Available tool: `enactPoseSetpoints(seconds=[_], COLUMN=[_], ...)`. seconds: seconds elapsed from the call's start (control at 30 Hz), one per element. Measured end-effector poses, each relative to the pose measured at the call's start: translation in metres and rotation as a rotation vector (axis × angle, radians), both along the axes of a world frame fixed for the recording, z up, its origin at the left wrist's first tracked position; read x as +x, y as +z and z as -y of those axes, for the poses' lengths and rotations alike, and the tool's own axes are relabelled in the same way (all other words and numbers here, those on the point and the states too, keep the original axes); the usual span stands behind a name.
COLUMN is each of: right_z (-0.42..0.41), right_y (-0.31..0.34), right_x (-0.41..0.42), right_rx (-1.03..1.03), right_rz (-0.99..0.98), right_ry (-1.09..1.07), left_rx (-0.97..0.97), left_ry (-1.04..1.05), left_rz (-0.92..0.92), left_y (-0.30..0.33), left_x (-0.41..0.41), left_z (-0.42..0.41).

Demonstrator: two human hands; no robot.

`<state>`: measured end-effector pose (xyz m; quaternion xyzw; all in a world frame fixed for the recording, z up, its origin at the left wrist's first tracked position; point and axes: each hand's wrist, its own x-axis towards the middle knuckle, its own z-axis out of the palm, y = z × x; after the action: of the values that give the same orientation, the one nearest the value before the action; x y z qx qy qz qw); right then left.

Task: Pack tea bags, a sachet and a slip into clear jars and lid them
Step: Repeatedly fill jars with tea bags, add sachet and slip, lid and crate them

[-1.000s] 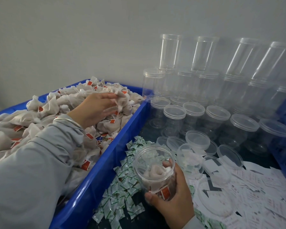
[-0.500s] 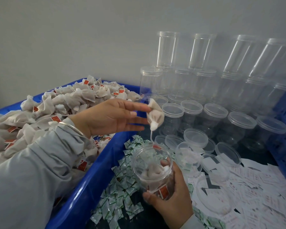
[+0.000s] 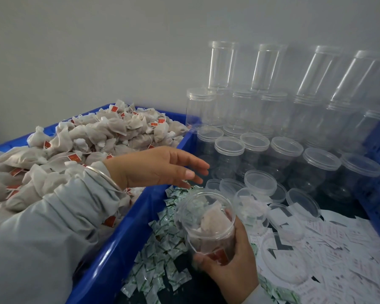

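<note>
I see my right hand (image 3: 228, 266) gripping an open jar (image 3: 206, 224) of tea bags (image 3: 208, 220); my left hand (image 3: 160, 167) hovers empty above.

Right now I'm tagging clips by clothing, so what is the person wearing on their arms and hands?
Both hands are bare, no gloves. The left hand comes out of a long, loose light grey sleeve, gathered at the cuff, with a thin silver bangle at the wrist. At the right hand, only a sliver of light cuff shows at the frame's bottom edge.
</note>
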<state>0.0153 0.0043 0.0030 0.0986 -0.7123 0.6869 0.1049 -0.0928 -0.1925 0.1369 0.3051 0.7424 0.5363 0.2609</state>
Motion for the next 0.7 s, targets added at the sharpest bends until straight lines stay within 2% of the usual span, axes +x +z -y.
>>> enactPoseSetpoints(seconds=[0.1, 0.17, 0.23, 0.43, 0.6, 0.7], right_z=[-0.002, -0.003, -0.003, -0.004, -0.007, -0.007], right_y=[0.0, 0.001, 0.003, 0.003, -0.004, -0.012], right_x=[0.0, -0.001, -0.003, -0.008, -0.014, -0.015], right_rx=[-0.029, -0.029, -0.044, -0.107, -0.133, -0.036], right_rz=[-0.022, -0.068, -0.12, -0.148, -0.047, -0.075], right_ry=[-0.009, -0.027, -0.055, -0.05, -0.123, -0.219], left_rx=[-0.192, -0.221, -0.254, -0.258, -0.081, -0.01], left_ry=[-0.103, -0.217, -0.226, 0.049, 0.275, 0.433], left_rz=[-0.015, 0.021, -0.045, -0.219, -0.253, -0.236], left_y=[-0.005, -0.013, -0.023, -0.024, -0.023, -0.024], left_x=[0.007, 0.015, 0.02, 0.026, 0.021, 0.014], left_z=[-0.012, -0.025, -0.038, -0.05, -0.047, -0.045])
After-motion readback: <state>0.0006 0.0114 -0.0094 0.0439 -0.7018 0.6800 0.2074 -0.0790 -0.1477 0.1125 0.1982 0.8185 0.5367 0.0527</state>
